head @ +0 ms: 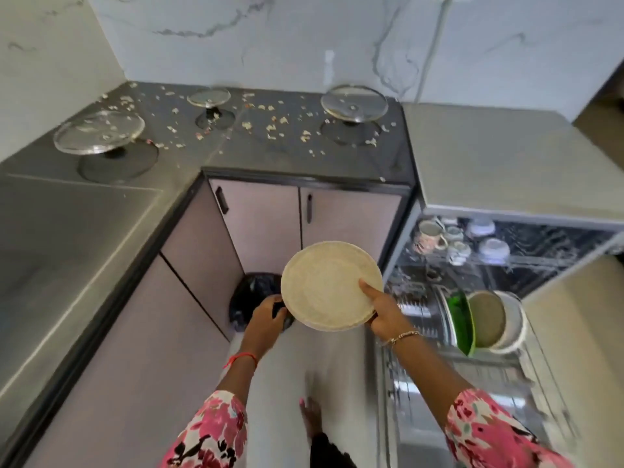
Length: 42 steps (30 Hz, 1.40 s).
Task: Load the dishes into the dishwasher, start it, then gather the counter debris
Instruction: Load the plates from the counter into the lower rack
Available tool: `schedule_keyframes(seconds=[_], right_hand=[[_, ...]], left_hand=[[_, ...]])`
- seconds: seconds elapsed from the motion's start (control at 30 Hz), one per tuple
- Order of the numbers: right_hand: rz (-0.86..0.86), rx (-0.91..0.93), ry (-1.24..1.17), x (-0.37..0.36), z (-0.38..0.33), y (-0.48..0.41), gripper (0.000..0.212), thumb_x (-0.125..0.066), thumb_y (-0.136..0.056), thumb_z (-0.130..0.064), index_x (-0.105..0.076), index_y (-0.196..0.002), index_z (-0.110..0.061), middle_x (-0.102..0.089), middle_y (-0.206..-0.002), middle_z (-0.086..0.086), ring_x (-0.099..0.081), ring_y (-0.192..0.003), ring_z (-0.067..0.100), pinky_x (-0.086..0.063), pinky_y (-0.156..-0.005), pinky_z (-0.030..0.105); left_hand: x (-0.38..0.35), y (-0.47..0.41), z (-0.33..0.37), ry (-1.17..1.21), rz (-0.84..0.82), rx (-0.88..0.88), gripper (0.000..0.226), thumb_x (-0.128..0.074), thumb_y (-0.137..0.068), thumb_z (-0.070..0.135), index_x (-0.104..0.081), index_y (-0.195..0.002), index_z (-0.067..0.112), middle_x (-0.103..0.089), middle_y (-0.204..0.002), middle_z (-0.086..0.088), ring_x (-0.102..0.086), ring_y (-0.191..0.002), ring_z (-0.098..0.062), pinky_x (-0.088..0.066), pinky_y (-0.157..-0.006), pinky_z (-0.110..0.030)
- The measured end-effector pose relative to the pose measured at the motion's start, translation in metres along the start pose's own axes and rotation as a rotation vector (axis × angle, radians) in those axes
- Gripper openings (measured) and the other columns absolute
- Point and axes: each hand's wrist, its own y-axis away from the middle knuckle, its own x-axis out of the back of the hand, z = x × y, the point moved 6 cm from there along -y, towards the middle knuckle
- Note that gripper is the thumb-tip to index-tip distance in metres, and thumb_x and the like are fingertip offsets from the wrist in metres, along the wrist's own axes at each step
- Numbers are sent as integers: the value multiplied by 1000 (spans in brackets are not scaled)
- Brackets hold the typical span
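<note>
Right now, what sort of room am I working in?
Most likely a home kitchen: an open dishwasher with mugs in its upper rack and plates below, a dark counter strewn with debris and glass lids, and cupboard doors beneath it.

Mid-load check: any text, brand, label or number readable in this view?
None readable.
Dishwasher: no legible brand or panel text.
Plate in the right hand: plain.
Dark object in the left hand: no marking visible.
Mugs in the upper rack: patterned, too blurred for lettering.
</note>
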Motion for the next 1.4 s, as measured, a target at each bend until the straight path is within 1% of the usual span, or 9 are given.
schedule_keyframes(seconds=[0.2,0.33,0.47,0.7,0.9,1.03,1.13,1.23,1.4], right_hand=[[96,-65,-17,99,55,76,38,-61,-88,-16,-51,-122,-3,-56,-122,18,-53,-107,36,-46,-88,55],[160,-70,-73,154,66,111,39,-64,-85,-15,-53,-120,-2,-58,-117,18,-56,-100,34,-49,-84,54],[223,-52,-115,207,66,128,40,-67,-83,-17,-54,-118,-2,-59,-117,19,-57,-99,35,-52,-77,52],[312,-32,-124,313,40,129,31,-67,-83,-16,-54,-110,-5,-59,-114,16,-55,-101,33,-48,-89,54],[258,-44,-15,409,-14,94,36,-65,-84,-13,-55,-117,-5,-60,-114,14,-58,-98,30,-56,-73,42],[193,-72,226,470,-60,61,44,-66,-85,-19,-52,-125,-11,-59,-122,14,-57,-109,35,-53,-80,55],[146,-96,310,505,-86,36,43,-63,-87,-20,-50,-128,-11,-58,-122,15,-57,-109,36,-53,-79,56],[195,-45,304,538,-109,8,42,-60,-89,-17,-49,-128,-7,-58,-122,17,-56,-109,37,-53,-80,54],[367,222,378,594,-140,-34,22,-56,-91,-8,-57,-112,-1,-61,-102,12,-58,-95,27,-54,-67,23]], left_hand=[[-69,105,5,195,-156,60,26,-43,-97,16,-60,-115,10,-63,-112,-2,-57,-102,-16,-41,-88,-26],[-105,139,12,199,-213,86,39,-34,-82,28,-62,-99,7,-66,-97,-13,-59,-92,-31,-48,-84,-42],[-144,153,34,180,-279,117,44,-34,-78,30,-61,-93,-1,-66,-86,-21,-63,-81,-34,-46,-63,-23],[-248,148,79,94,-446,163,18,-51,-94,19,-58,-93,2,-66,-76,-8,-64,-56,-7,-46,-56,-18],[-352,131,120,94,-471,284,12,-50,-93,16,-58,-96,7,-65,-78,-8,-64,-61,-16,-47,-56,-23],[-420,113,144,123,-472,334,11,-50,-94,16,-58,-95,7,-64,-74,-5,-62,-50,-5,-46,-52,-24],[-461,98,163,148,-484,313,17,-52,-93,22,-59,-101,9,-64,-86,-12,-62,-61,-14,-48,-58,-26],[-500,80,172,97,-531,256,26,-48,-96,16,-56,-117,2,-60,-97,-14,-58,-75,-17,-47,-56,-11],[-569,59,161,-80,-656,195,43,-58,-90,18,-47,-130,6,-58,-110,-8,-57,-105,-26,-45,-90,-32]])
